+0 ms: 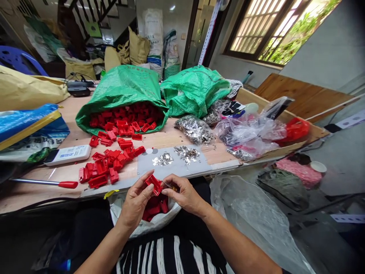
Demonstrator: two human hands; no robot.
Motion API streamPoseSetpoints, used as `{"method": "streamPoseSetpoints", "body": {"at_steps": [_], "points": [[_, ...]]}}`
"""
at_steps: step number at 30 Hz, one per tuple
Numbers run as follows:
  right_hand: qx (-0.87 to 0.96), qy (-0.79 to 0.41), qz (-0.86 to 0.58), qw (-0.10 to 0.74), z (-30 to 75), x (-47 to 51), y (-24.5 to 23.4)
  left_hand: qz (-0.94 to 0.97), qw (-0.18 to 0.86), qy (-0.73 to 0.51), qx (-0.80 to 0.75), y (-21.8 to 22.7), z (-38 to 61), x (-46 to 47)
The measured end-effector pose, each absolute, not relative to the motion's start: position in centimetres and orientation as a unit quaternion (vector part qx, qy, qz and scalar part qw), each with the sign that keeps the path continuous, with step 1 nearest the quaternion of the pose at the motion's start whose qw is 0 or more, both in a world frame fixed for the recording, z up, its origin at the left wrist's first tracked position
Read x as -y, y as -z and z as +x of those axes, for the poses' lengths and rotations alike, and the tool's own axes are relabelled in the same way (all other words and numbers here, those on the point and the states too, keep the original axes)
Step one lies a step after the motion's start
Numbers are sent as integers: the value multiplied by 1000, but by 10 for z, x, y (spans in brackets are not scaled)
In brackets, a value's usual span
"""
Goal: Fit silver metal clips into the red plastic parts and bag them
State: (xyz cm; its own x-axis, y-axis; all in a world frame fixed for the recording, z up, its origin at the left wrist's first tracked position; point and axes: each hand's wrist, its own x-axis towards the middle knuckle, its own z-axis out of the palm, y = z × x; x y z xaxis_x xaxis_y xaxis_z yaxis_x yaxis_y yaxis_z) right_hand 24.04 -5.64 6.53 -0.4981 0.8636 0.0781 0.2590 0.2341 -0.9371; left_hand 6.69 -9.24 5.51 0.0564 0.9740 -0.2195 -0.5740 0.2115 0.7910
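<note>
My left hand (136, 201) pinches a small red plastic housing (154, 184) just off the table's near edge. My right hand (182, 193) is closed around a thin tool or metal piece whose tip meets the housing. Below both hands a white bag (142, 227) in my lap holds more red housings. A loose pile of red housings (107, 165) lies on the table to the left. Two heaps of small silver metal clips (163, 158) sit on a grey sheet (182, 167) straight ahead.
A green sack (119, 89) spills red housings; a second green sack (194, 89) lies to its right. Clear bags of metal parts (194, 128), a red-handled screwdriver (45, 183), a white remote (67, 154) and blue bags (25, 127) sit around. A large clear plastic bag (251, 220) hangs at right.
</note>
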Motion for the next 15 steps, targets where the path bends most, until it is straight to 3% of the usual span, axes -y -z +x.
{"method": "streamPoseSetpoints", "body": {"at_steps": [15], "points": [[820,-381,-312,292,241,43,-63,364,602,-560,-438,-56,69,87]]}}
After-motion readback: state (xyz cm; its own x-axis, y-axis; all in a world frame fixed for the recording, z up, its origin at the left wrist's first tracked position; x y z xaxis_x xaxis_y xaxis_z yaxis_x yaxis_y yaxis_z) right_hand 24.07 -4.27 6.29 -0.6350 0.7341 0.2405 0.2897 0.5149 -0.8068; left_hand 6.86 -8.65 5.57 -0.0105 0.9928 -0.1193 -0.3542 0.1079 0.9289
